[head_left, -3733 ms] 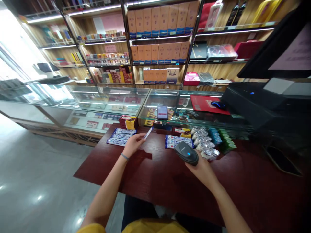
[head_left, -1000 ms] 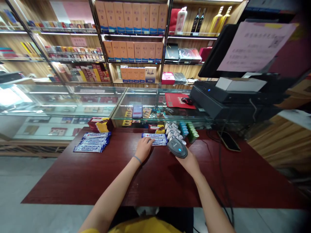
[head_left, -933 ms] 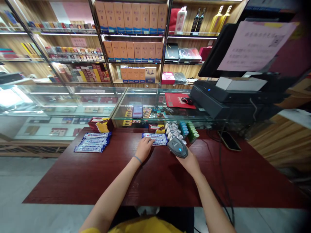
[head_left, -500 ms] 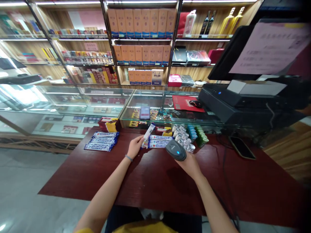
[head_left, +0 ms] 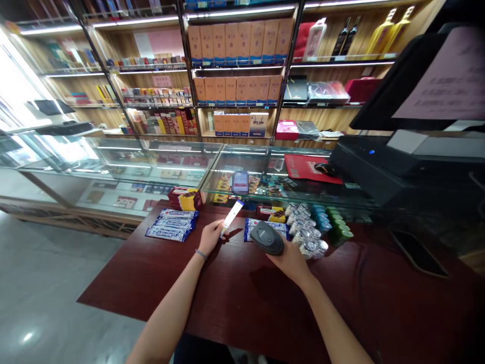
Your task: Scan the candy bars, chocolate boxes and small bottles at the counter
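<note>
1. The left hand (head_left: 211,237) pinches a wrapped bar (head_left: 232,215) near its lower end, between thumb and fingers, above the counter (head_left: 227,293).
2. The right hand (head_left: 291,260) is wrapped around a scanner (head_left: 267,237); whether a finger presses a trigger cannot be told.
3. The bar lies left of the scanner, apart from it, its long axis slanting away and rightward from the left hand, pale side showing; the left hand is nearer.
4. The left packets (head_left: 172,225) lie beyond the left hand to its left; the right packets (head_left: 248,228) are partly hidden by the scanner.
5. Compared with the frame just earlier, the bar stands clear of the right packets, and the scanner's blue light no longer shows.
</note>
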